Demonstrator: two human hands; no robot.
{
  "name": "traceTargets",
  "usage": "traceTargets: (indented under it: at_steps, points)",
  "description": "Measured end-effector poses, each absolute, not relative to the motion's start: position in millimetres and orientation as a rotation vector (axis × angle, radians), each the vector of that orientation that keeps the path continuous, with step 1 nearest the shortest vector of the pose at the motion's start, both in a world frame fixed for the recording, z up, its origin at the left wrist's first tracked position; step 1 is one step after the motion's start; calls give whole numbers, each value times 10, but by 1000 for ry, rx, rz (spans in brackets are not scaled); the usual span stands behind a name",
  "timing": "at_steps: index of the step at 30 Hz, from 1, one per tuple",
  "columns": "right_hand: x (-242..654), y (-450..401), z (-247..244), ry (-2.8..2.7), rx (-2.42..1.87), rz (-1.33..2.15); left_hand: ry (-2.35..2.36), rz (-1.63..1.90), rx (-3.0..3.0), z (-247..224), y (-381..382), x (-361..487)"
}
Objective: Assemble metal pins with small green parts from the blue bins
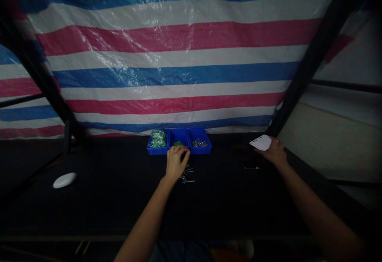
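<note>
While curled at a blue plastic three-compartment tray [200, 149], left hand [177, 162]: grip cannot be told. Right hand [275, 152]: fingers pinching a white rectangular card [261, 142].

Readable text: none; no word, brand or number can be made out.
White card [261, 143]: held in the right hand [274, 152], at 3 o'clock from the blue parts tray [155, 151]; a few small dark printed marks sit near its 9 o'clock end, too small to read.
Green plastic packets [158, 138]: in the tray's compartment at 9 o'clock; glare and blur hide any print.
</note>
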State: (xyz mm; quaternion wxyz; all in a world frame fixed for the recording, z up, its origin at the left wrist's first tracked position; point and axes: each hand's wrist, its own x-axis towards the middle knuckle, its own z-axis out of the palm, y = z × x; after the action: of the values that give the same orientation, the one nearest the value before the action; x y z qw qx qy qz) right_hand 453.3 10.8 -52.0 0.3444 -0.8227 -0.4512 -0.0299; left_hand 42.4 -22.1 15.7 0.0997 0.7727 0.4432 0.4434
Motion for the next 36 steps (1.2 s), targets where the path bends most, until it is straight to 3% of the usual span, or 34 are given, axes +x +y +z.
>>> traceTargets:
  at_steps: [7, 14, 21, 36]
  points:
    - [4200, 50, -373, -1142, -1993, -120, 1141, 1217, 2268, 202, -147, 245]
    - [2784, -140, 74, -2130, -1279, 512, 1196, 1308, 2001, 160, -32, 97]
    - [1927, 35, 50, -2423, -1271, 522, 1192, 1377, 1842, 48, 64, 81]
    - [1950, 134, -43, -2064, -1032, 731, 1090, 1101, 1923, -48, 78, 139]
